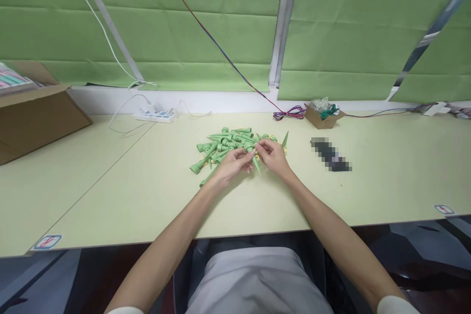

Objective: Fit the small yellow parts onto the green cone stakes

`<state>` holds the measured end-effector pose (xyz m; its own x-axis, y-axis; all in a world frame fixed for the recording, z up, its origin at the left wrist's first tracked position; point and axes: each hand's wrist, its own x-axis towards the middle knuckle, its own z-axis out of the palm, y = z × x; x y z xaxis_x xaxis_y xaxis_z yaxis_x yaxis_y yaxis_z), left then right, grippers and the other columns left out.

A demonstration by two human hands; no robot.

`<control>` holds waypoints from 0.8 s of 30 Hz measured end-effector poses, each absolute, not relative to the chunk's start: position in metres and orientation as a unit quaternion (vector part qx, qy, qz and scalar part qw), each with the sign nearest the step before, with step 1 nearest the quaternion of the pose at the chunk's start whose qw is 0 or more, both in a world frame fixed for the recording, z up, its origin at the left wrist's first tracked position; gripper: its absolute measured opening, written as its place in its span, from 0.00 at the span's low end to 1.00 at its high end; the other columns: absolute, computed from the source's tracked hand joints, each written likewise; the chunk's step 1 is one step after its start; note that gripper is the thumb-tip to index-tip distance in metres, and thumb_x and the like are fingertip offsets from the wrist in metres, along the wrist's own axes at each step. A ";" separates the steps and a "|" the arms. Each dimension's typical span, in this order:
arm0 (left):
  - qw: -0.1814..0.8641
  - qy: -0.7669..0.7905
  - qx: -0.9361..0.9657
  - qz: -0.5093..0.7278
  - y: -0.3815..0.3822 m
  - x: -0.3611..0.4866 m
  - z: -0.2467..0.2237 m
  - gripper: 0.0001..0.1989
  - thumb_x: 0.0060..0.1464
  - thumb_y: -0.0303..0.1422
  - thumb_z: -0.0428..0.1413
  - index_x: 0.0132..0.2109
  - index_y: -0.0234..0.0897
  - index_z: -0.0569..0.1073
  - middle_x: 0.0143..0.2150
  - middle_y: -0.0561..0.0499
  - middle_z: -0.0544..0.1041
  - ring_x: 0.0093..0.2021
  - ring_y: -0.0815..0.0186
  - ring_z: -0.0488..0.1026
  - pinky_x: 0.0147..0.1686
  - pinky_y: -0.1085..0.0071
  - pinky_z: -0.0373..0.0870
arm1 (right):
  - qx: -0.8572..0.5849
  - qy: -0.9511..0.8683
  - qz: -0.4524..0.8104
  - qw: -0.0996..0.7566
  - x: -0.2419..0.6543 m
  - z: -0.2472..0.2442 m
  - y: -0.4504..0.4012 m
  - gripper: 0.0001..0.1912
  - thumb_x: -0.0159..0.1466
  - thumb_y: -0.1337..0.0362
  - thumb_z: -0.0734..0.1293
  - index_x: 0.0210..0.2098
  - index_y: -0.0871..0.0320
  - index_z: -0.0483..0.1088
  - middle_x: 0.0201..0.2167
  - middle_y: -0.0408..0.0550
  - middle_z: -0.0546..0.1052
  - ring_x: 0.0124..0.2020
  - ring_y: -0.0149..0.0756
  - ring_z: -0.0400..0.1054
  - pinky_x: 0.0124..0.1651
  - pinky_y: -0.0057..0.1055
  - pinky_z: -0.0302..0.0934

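Observation:
A heap of green plastic spikes with capped ends [221,146] lies on the pale table, with small yellow pieces among them. In front of the heap, my left hand [236,164] is closed on one green spike [256,164], whose point is directed down toward me. My right hand [271,154] touches the top end of that same spike with thumb and fingers pinched. Whether a small part sits between the right fingertips is too small to tell. One more spike tip [285,139] sticks up just behind my right hand.
A cardboard box [40,117] stands at the far left, a white power strip [156,115] near the back edge. Behind right are coiled cables [289,113] and a small open box [322,118]. A pixelated dark object [330,154] lies right of my hands.

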<state>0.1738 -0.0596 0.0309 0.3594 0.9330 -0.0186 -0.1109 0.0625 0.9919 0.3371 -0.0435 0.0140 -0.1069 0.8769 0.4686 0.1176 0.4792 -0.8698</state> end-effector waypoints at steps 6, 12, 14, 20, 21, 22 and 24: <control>0.418 0.434 0.686 0.408 -0.057 0.169 0.024 0.17 0.51 0.41 0.64 0.30 0.37 0.64 0.28 0.54 0.71 0.24 0.69 0.69 0.26 0.70 0.63 | -0.406 -0.602 0.468 0.503 0.336 0.013 -0.043 0.21 0.60 0.48 0.68 0.22 0.54 0.61 0.12 0.37 0.60 0.13 0.26 0.50 0.19 0.28 0.44; 0.228 0.430 0.780 0.393 -0.053 0.169 0.021 0.07 0.52 0.33 0.61 0.32 0.36 0.71 0.30 0.53 0.72 0.29 0.67 0.69 0.30 0.71 0.64 | -0.412 -0.487 0.621 0.456 0.338 0.018 -0.044 0.14 0.55 0.60 0.70 0.21 0.56 0.62 0.11 0.34 0.56 0.13 0.21 0.42 0.15 0.23 0.36; 0.197 0.417 0.792 0.400 -0.053 0.170 0.021 0.04 0.52 0.30 0.61 0.35 0.35 0.74 0.32 0.52 0.73 0.31 0.67 0.70 0.32 0.70 0.65 | -0.420 -0.470 0.635 0.447 0.339 0.020 -0.044 0.12 0.54 0.61 0.70 0.22 0.57 0.62 0.11 0.32 0.54 0.13 0.20 0.41 0.15 0.22 0.35; 0.160 0.415 0.799 0.406 -0.054 0.172 0.020 0.07 0.54 0.28 0.60 0.42 0.37 0.78 0.37 0.49 0.75 0.31 0.67 0.71 0.34 0.70 0.69 | -0.417 -0.459 0.646 0.445 0.339 0.021 -0.044 0.10 0.55 0.62 0.70 0.24 0.57 0.63 0.11 0.32 0.54 0.12 0.21 0.42 0.14 0.22 0.36; 0.162 0.420 0.794 0.410 -0.054 0.172 0.020 0.08 0.54 0.28 0.60 0.43 0.37 0.78 0.39 0.49 0.75 0.31 0.67 0.71 0.34 0.69 0.69 | -0.412 -0.458 0.646 0.450 0.338 0.021 -0.044 0.11 0.55 0.61 0.70 0.24 0.57 0.63 0.11 0.32 0.54 0.12 0.21 0.43 0.14 0.22 0.37; 0.167 0.426 0.787 0.414 -0.054 0.172 0.020 0.09 0.54 0.28 0.59 0.44 0.37 0.77 0.40 0.48 0.76 0.31 0.67 0.71 0.34 0.69 0.70 | -0.407 -0.458 0.645 0.456 0.337 0.021 -0.044 0.12 0.55 0.60 0.71 0.24 0.56 0.63 0.11 0.32 0.55 0.12 0.21 0.44 0.14 0.22 0.38; 0.182 0.442 0.770 0.422 -0.054 0.173 0.021 0.11 0.54 0.28 0.59 0.45 0.37 0.76 0.42 0.48 0.76 0.30 0.69 0.71 0.34 0.69 0.70 | -0.396 -0.459 0.641 0.472 0.335 0.020 -0.044 0.16 0.55 0.57 0.73 0.24 0.56 0.63 0.12 0.33 0.55 0.13 0.21 0.46 0.15 0.22 0.39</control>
